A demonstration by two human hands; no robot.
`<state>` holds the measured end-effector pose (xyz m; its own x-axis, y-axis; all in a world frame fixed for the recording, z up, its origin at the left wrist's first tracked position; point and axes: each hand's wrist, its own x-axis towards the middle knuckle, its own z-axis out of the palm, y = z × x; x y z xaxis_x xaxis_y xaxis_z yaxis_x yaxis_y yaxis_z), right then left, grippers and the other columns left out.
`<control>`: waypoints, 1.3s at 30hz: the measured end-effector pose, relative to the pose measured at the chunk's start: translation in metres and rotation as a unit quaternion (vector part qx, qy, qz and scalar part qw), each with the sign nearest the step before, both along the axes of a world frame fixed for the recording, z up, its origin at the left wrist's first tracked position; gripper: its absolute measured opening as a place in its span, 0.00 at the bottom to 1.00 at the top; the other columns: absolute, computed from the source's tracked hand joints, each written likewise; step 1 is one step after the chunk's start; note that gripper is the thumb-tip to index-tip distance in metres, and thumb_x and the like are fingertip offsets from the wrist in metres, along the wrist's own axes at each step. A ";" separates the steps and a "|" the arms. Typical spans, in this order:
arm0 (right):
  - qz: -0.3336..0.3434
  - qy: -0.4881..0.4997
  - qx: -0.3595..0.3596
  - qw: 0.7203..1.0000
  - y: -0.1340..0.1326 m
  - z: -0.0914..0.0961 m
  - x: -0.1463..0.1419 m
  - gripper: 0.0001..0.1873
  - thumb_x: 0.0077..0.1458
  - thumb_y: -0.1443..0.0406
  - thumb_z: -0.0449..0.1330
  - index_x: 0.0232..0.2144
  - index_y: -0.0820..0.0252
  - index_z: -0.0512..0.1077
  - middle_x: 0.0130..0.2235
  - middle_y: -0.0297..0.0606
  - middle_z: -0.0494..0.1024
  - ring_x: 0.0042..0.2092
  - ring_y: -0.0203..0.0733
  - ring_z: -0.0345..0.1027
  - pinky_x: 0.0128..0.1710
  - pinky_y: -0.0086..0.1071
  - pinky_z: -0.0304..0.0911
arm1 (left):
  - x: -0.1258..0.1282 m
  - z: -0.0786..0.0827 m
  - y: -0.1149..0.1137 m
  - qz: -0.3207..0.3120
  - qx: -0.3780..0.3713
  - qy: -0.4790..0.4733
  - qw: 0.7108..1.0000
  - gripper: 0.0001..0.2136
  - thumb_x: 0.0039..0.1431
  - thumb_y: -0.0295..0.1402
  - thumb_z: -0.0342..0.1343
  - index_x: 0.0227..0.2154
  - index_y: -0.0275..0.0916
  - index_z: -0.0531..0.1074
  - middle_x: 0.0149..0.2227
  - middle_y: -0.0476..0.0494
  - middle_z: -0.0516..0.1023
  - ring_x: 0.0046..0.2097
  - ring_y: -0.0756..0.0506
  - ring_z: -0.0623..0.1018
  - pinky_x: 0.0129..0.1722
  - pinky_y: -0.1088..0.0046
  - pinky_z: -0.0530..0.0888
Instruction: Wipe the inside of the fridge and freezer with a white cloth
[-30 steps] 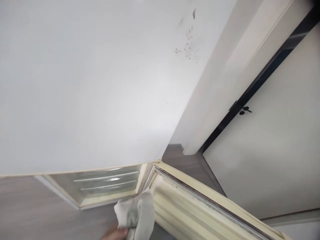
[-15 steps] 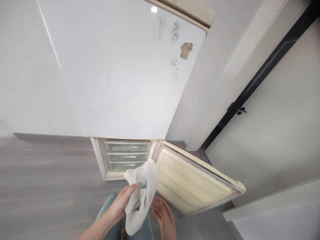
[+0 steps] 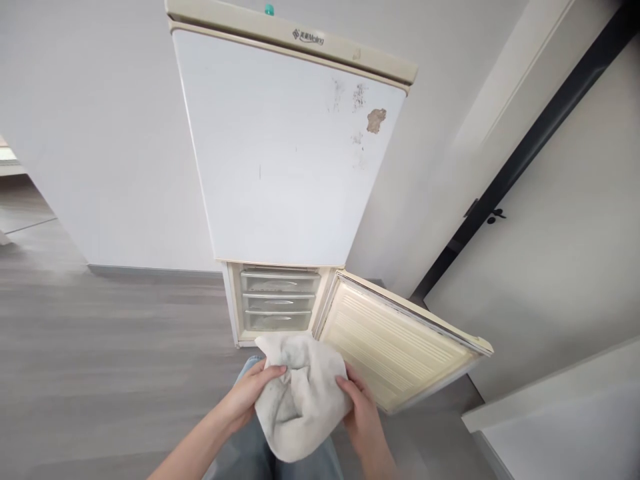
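Cloth [image 3: 300, 400], off-white, soft and rumpled, hangs in a loose pouch at the lower middle of the frame, held between both of your hands. Your left hand [image 3: 250, 397] comes in from the lower left, fingers curled over the cloth's left edge in a closed grip on it. Your right hand [image 3: 363, 417] pinches the right edge, thumb on top, also grasping the cloth. Right behind the cloth stands a tall, boxy fridge [image 3: 290, 153] with a smooth white upper door, marked by brown chipped patches near its upper right corner. Its lower door [image 3: 395, 347], cream and ribbed inside, swings open to the right, baring three clear plastic drawers [image 3: 277, 300]. Grey wood-grain floor [image 3: 100, 360] spreads to the left.
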<state>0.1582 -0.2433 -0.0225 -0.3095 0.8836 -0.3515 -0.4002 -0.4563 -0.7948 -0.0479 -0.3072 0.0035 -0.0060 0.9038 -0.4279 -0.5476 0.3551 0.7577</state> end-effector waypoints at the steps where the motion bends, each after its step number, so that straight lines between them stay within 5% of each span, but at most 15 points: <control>1: -0.021 -0.005 -0.013 1.000 0.000 0.002 0.003 0.26 0.37 0.59 0.71 0.43 0.55 0.77 0.47 0.40 0.78 0.51 0.53 0.69 0.44 0.36 0.67 | -0.001 -0.001 -0.002 0.004 -0.001 -0.010 1.000 0.15 0.50 0.36 0.63 0.41 0.38 0.74 0.39 0.42 0.82 0.45 0.39 0.79 0.45 0.66 0.73; 7: -0.075 0.015 -0.019 0.997 0.002 0.005 0.022 0.29 0.36 0.61 0.70 0.45 0.53 0.76 0.49 0.37 0.77 0.56 0.53 0.65 0.48 0.38 0.66 | -0.004 -0.006 -0.005 0.018 0.012 -0.069 0.997 0.20 0.50 0.33 0.62 0.48 0.37 0.71 0.44 0.39 0.81 0.47 0.38 0.78 0.45 0.66 0.73; 17: -0.064 -0.014 -0.002 0.998 0.010 0.000 0.023 0.29 0.37 0.58 0.71 0.46 0.50 0.75 0.51 0.35 0.75 0.57 0.51 0.63 0.47 0.35 0.65 | -0.005 -0.001 0.000 0.023 0.026 -0.094 0.995 0.21 0.51 0.32 0.61 0.49 0.38 0.70 0.44 0.41 0.81 0.49 0.38 0.77 0.46 0.64 0.72; 23: -0.077 -0.223 0.124 0.964 0.012 -0.011 0.014 0.30 0.42 0.50 0.68 0.48 0.51 0.74 0.44 0.39 0.76 0.45 0.47 0.69 0.44 0.35 0.65 | -0.002 -0.002 0.003 0.029 0.012 -0.055 0.998 0.17 0.49 0.34 0.63 0.44 0.40 0.73 0.39 0.47 0.82 0.47 0.38 0.78 0.44 0.67 0.72; 30: 0.141 -0.055 0.180 0.972 -0.007 -0.004 -0.022 0.30 0.49 0.53 0.65 0.54 0.52 0.68 0.56 0.43 0.70 0.51 0.49 0.67 0.49 0.38 0.63 | 0.011 -0.007 0.009 0.002 0.042 -0.010 0.999 0.21 0.49 0.34 0.62 0.48 0.45 0.72 0.39 0.49 0.82 0.45 0.41 0.78 0.46 0.67 0.71; 39: 0.036 -0.044 -0.012 0.998 -0.004 -0.027 -0.027 0.25 0.45 0.46 0.64 0.37 0.59 0.78 0.37 0.40 0.80 0.41 0.49 0.72 0.39 0.35 0.66 | 0.002 -0.017 0.000 -0.067 0.037 0.066 0.995 0.20 0.50 0.29 0.58 0.49 0.41 0.70 0.43 0.47 0.80 0.48 0.42 0.76 0.47 0.68 0.69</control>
<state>0.1308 -0.2470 -0.0497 -0.3388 0.8510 -0.4012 -0.2950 -0.5010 -0.8136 -0.0463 -0.3072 -0.0132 0.0651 0.9293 -0.3636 -0.3937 0.3587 0.8463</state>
